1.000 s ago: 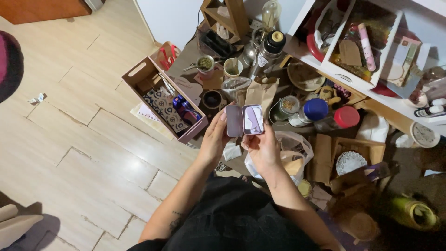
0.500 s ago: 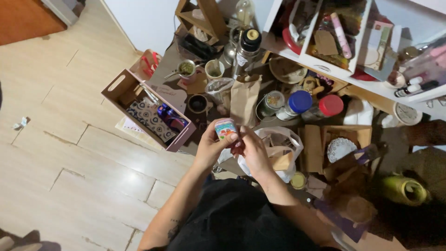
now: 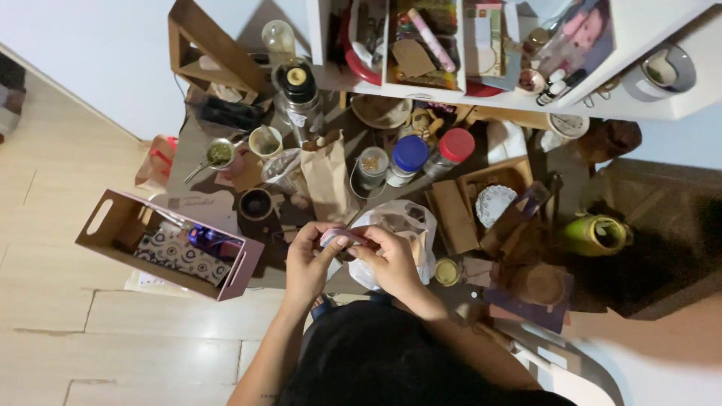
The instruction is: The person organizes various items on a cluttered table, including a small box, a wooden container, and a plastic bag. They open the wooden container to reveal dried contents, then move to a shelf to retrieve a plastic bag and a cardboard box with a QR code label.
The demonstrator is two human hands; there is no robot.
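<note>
Both of my hands meet in front of my chest over a small flat pinkish case (image 3: 340, 236). My left hand (image 3: 310, 263) cups it from the left and below. My right hand (image 3: 388, 259) pinches it from the right, thumb on top. The case looks closed and is seen edge-on, mostly hidden by my fingers. Just beyond my hands lies a white plastic bag (image 3: 398, 222) on the crowded dark table (image 3: 188, 162).
A pink-edged open box (image 3: 116, 244) with patterned cloth juts off the table's left side. A brown paper bag (image 3: 329, 177), jars with blue (image 3: 410, 153) and red (image 3: 456, 144) lids, a black-capped flask (image 3: 298, 83), cups and a green vessel (image 3: 596, 234) crowd the table. White shelves (image 3: 639, 90) above.
The small case was held open showing its inside, then folded shut between my hands. The view shifted left and closer to the table.
</note>
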